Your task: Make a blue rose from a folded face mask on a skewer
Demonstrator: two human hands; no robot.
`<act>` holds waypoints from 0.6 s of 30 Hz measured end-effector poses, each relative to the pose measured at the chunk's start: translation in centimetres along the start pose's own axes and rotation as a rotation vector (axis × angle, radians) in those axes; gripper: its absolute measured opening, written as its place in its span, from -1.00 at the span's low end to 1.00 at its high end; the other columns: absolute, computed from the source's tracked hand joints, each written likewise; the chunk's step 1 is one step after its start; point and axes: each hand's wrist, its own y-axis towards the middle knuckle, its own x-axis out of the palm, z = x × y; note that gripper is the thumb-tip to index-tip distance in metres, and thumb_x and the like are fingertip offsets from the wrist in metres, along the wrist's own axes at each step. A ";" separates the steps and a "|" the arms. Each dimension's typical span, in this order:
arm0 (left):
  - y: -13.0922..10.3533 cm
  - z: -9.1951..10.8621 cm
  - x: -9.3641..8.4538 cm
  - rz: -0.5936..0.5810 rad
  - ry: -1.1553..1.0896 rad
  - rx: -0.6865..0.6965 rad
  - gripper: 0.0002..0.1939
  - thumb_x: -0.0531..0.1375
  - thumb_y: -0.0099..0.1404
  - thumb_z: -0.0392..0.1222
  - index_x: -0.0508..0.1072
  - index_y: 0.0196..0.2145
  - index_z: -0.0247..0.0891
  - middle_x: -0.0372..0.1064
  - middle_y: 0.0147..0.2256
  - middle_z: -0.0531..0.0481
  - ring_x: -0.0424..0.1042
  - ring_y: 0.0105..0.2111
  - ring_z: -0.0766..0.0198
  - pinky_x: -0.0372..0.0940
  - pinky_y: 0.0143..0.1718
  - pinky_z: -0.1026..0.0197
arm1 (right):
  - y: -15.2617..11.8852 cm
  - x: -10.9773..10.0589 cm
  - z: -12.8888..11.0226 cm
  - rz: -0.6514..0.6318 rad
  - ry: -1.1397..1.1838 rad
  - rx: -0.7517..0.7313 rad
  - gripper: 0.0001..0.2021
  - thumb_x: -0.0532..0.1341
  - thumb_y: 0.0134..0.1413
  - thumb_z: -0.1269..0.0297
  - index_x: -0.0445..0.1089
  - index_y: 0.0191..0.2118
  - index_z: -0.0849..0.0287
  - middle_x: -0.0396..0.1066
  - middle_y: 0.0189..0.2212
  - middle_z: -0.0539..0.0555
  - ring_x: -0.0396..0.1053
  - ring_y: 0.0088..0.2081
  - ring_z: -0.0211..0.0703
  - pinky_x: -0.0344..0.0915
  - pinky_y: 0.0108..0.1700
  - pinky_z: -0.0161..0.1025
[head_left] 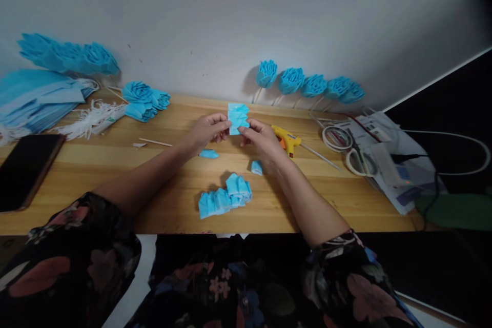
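Between both hands, a little above the table, is a blue folded fabric piece (239, 115) with a jagged right edge. My left hand (209, 130) pinches its left side between thumb and fingers. On its lower right, my right hand (260, 137) grips it the same way. Below the hands lies a pleated blue strip (225, 197) in a bunch. A small blue scrap (208, 154) sits under my left wrist, its end partly hidden. Another small folded blue piece (256, 167) rests by my right wrist. A thin wooden stick (156, 142) runs towards my left forearm.
Beyond my right hand lies a yellow glue gun (286, 138). Several blue fabric flowers (291, 81) on sticks lean at the wall. Scissors (361, 162) and a tape roll (337, 138) are right. Left are stacked face masks (36, 100), white ear loops (92, 118), and a phone (28, 169).
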 end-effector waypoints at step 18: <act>-0.1 0.1 -0.1 0.004 0.065 0.044 -0.59 0.45 0.18 0.09 0.39 -0.48 -0.21 0.37 -0.57 0.10 0.25 -0.59 0.43 0.12 -0.55 0.35 | 0.0 -0.3 0.1 -0.027 0.085 0.089 -0.44 0.59 -0.24 -0.28 0.43 -0.44 0.07 0.36 -0.49 -0.06 0.34 -0.39 -0.21 0.41 -0.36 -0.27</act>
